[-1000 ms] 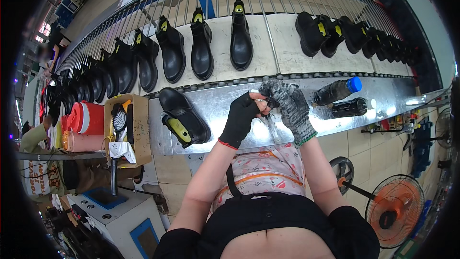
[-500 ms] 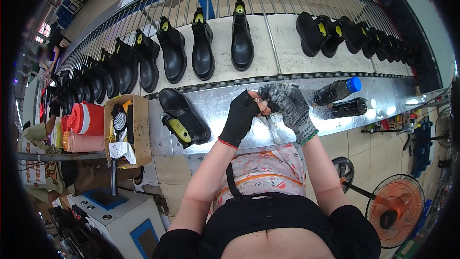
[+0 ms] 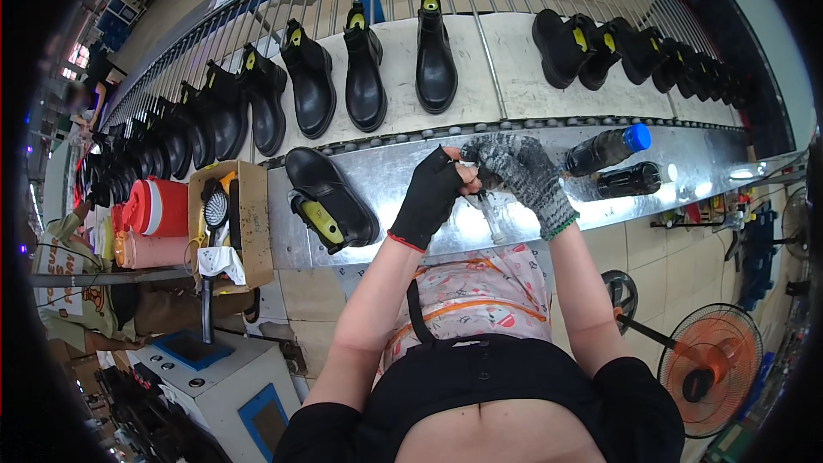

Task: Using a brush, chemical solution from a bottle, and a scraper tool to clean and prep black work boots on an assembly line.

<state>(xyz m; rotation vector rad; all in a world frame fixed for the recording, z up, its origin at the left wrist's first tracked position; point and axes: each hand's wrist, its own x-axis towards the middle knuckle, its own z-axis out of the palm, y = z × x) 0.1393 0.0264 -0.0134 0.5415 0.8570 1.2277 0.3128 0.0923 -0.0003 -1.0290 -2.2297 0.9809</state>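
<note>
My left hand [image 3: 431, 195], in a black fingerless glove with red trim, meets my right hand [image 3: 520, 178] above the metal bench. The right one wears a grey knit glove with a green cuff. Fingers of both are closed together at the tips, and what they pinch is mostly hidden. A slim, translucent stick-like piece [image 3: 492, 218] with a pale end shows just below the fingers; I cannot tell whether it is held or lies on the bench. Left of my hands, a black ankle boot [image 3: 334, 201] with a yellow-green lining lies on its side.
A metal bench [image 3: 296, 244] runs before me. Behind it, a conveyor [image 3: 506, 51] carries rows of black boots [image 3: 437, 69]. Two dark bottles stand out at right, one blue-capped [image 3: 600, 153]. A cardboard box [image 3: 253, 231] of tools and a red jug [image 3: 163, 206] are left; an orange fan [image 3: 707, 369] stands lower right.
The whole view has shifted slightly, so the bench and boots appear a little higher. My hands remain together, with the fingertips only slightly rearranged.
</note>
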